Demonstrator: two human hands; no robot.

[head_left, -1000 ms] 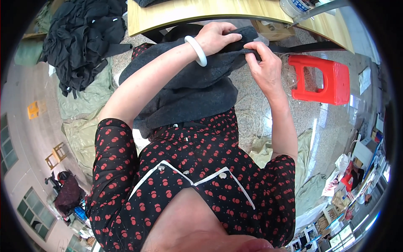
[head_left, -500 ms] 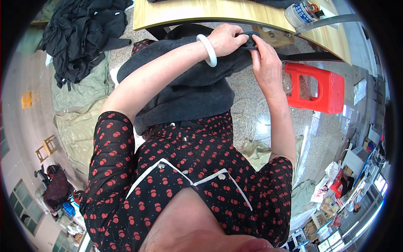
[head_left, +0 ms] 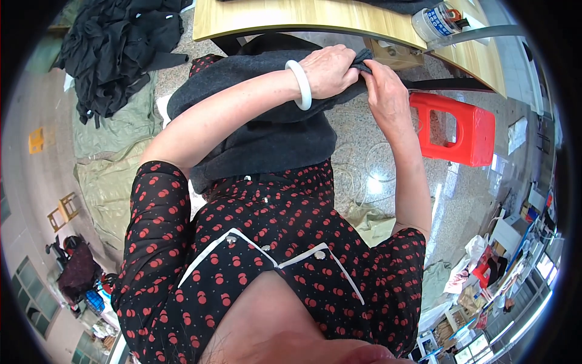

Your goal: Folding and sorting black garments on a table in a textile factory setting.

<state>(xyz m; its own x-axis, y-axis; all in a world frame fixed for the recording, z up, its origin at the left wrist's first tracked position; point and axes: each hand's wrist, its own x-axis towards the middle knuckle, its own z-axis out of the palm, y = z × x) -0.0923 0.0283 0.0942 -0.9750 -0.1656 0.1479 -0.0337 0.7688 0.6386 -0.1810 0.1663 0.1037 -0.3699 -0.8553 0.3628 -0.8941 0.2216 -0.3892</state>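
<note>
A dark grey garment (head_left: 273, 145) lies bunched over my lap. My left hand (head_left: 330, 70), with a white bangle (head_left: 301, 85) on its wrist, is closed on a fold at the garment's far right end. Just to the right, my right hand (head_left: 387, 91) pinches the same bit of cloth between thumb and fingers. The cloth is gathered and twisted up between the two hands. No button shows there now; the fingers and fold may cover it.
A wooden table (head_left: 267, 18) runs across the far side, bearing a clear plastic tub (head_left: 433, 23). A red plastic stool (head_left: 479, 133) stands to the right. Dark clothes (head_left: 121, 54) are heaped at far left on green cloth (head_left: 115, 127). Under the table sits a cardboard box (head_left: 394, 56).
The dark button seen between my fingertips has gone from sight. My left hand has come slightly nearer and curled in, and the garment's edge is now folded up between both hands.
</note>
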